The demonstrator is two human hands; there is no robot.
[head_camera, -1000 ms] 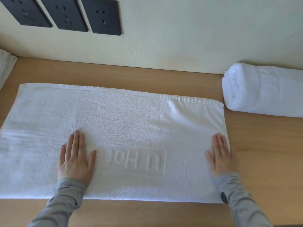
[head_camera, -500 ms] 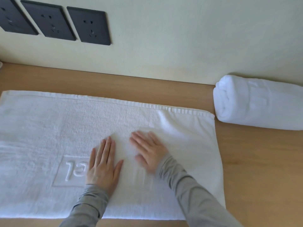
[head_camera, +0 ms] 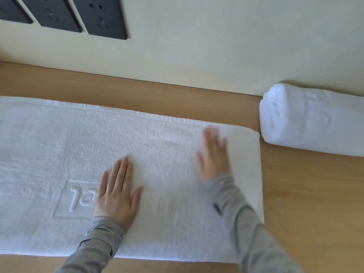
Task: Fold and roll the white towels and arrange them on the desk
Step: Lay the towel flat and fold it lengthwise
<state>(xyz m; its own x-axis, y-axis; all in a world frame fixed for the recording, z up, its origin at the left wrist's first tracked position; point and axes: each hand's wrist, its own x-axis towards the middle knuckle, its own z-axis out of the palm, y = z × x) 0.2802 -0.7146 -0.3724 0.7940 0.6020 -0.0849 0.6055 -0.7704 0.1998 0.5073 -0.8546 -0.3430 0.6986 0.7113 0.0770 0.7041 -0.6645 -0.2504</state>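
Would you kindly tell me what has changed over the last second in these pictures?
The left hand slid right across the towel onto its logo, then stayed there. The right hand swept left to meet it, then back right toward the towel's end; it is blurred now. Both lie flat, with nothing taken hold of. The towel and the rolled towel stayed put.

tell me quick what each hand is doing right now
Left hand: open, flat on the folded towel.
Right hand: open, blurred, on the same towel.
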